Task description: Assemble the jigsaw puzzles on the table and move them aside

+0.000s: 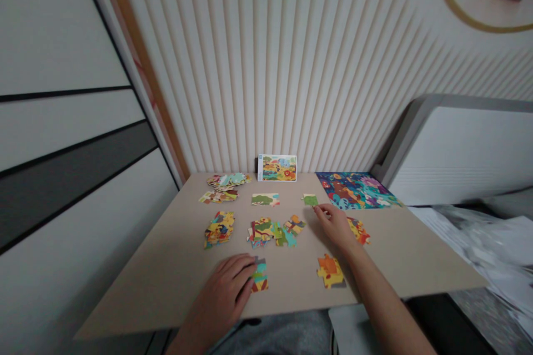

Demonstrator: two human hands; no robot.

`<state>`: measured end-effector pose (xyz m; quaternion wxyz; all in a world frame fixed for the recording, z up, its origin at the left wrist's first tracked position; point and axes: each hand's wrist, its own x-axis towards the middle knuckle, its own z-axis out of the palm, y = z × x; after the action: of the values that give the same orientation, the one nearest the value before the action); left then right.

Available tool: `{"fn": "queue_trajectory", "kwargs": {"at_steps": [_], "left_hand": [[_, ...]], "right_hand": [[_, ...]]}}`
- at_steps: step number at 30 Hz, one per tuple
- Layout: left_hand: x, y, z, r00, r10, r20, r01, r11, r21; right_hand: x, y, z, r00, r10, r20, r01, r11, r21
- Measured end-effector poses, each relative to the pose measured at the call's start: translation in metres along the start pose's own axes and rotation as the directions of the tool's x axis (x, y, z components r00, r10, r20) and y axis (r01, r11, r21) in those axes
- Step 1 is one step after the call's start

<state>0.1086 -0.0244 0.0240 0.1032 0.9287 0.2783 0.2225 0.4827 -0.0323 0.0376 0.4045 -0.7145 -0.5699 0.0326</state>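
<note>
One camera sits on the person's head. It looks forward and down at a tan table (141, 288) from just behind the near edge, so the table is close. The left hand (222, 288) and right hand (335, 227) show low in the view. Up top, past the far edge, is a striped wall (266, 66).

Matt cardboard puzzle pieces (261, 232), smooth tabletop (166, 283)
</note>
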Motion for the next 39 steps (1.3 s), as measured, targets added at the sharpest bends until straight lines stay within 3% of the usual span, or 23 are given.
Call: {"fn": "queue_trajectory", "kwargs": {"at_steps": [15, 19, 21, 25, 27, 29, 35, 39], "left_hand": [[0.0, -0.003, -0.002, 0.999, 0.031, 0.024, -0.031, 1.0, -0.005], [0.0, -0.003, -0.002, 0.999, 0.032, 0.027, -0.032, 0.999, -0.001], [0.0, -0.002, -0.003, 0.999, 0.035, 0.024, -0.036, 0.999, 0.001], [0.001, 0.0, -0.005, 0.999, 0.038, 0.011, -0.038, 0.999, 0.001], [0.001, 0.001, -0.005, 0.999, 0.04, -0.002, -0.04, 0.999, -0.003], [0.001, 0.001, -0.004, 0.999, 0.04, -0.009, -0.04, 0.999, -0.008], [0.008, -0.006, -0.005, 0.997, 0.033, -0.063, -0.03, 0.999, 0.044], [0.044, -0.014, -0.017, 0.996, 0.087, -0.034, -0.082, 0.987, 0.14]], "right_hand": [[-0.001, -0.001, -0.001, 0.997, -0.03, 0.068, 0.031, 0.999, -0.018], [-0.003, -0.007, -0.003, 0.987, -0.105, 0.118, 0.108, 0.994, -0.014], [-0.005, -0.013, -0.003, 0.962, -0.197, 0.191, 0.196, 0.98, 0.025], [-0.01, -0.023, 0.002, 0.852, -0.378, 0.362, 0.361, 0.925, 0.117], [-0.012, -0.026, 0.006, 0.804, -0.427, 0.413, 0.413, 0.902, 0.127], [-0.013, -0.026, 0.009, 0.788, -0.445, 0.425, 0.436, 0.891, 0.125], [-0.009, -0.025, 0.004, 0.831, -0.407, 0.379, 0.41, 0.909, 0.078], [-0.009, -0.03, 0.004, 0.847, -0.392, 0.358, 0.411, 0.911, 0.026]]}}
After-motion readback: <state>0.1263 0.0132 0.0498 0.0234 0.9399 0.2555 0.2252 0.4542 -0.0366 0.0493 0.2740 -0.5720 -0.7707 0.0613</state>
